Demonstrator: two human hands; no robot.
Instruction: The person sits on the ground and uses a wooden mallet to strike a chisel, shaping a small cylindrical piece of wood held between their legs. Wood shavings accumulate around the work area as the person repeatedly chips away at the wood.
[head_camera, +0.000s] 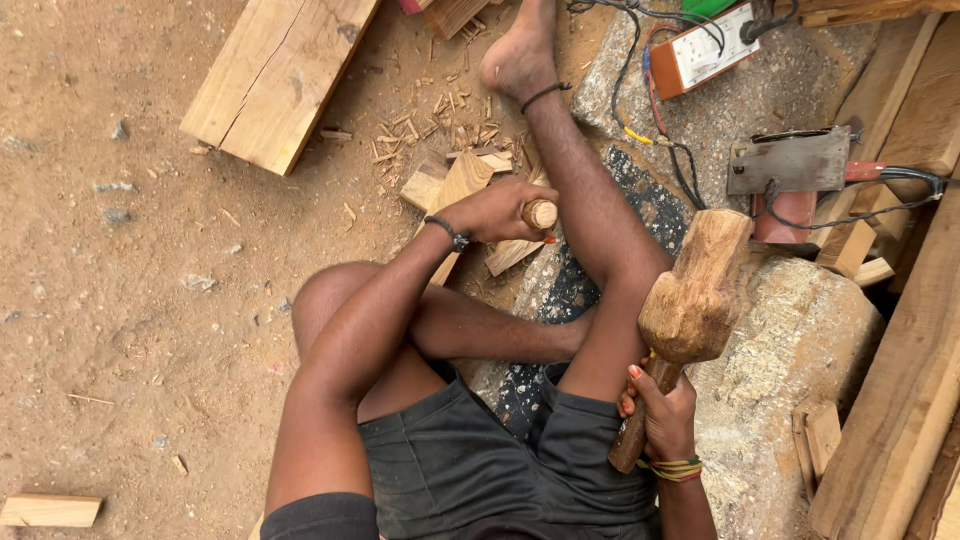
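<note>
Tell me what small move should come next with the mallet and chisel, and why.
Probably swing the wooden mallet down onto the chisel handle. The right hand holds the mallet raised and apart from it, while the left hand grips the chisel upright over the wood piece, its butt end exposed.

Fat wooden plank (275, 75) is lying up and left of the left hand (495, 212), with wood chips (440, 120) sitting just above it. A power planer (795, 165) is resting above the right hand (660, 415), cables (650, 110) trailing off it, and long boards (900, 400) are running along to that hand's right.
</note>
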